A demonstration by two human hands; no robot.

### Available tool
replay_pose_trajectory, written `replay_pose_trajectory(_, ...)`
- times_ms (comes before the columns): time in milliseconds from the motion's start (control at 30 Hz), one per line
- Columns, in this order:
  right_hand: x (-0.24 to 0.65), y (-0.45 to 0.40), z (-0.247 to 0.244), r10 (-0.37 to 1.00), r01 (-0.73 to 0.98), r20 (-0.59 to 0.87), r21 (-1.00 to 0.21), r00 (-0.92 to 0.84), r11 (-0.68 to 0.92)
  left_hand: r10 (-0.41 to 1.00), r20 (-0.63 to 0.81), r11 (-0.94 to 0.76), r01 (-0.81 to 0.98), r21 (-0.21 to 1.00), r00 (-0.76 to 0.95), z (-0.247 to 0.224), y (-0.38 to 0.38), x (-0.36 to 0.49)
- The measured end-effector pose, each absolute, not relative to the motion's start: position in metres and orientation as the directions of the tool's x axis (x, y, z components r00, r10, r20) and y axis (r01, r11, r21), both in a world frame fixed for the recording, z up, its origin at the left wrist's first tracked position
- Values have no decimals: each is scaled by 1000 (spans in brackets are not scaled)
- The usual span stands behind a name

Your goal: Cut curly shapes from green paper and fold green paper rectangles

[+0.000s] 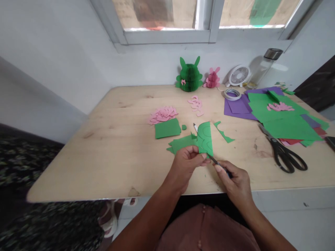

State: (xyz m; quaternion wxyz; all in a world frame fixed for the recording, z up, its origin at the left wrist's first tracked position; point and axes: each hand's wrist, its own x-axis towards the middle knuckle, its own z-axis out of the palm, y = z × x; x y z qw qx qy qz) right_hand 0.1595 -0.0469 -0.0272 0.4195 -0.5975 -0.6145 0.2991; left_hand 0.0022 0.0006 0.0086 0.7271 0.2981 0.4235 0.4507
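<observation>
My left hand [190, 159] pinches the lower end of a green paper piece [205, 137] that has curved lines drawn on it and a rounded left edge. My right hand [234, 176] is closed around a small dark cutting tool [216, 162], whose tip touches the paper's bottom edge; the tool is mostly hidden by the fingers. Under and left of the held piece lie green offcuts [180, 143]. A white pen [195, 127] shows just behind it. To its right is a jagged green strip [223, 132].
Green rectangles [167, 128] and pink cutouts [163, 114] lie left. Black scissors [284, 151] rest right, by green sheets [290, 123] and purple sheets [238, 107]. Behind stand a green paper figure [190, 77], a pink figure [212, 78], a fan [238, 75] and a bottle [264, 68].
</observation>
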Motion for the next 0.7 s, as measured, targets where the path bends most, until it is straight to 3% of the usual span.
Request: replay_pose_trajectory(700,158,-44,-26,981,467,174,-877,81,117,922,-355,386,-458,801,155,11,-3,10)
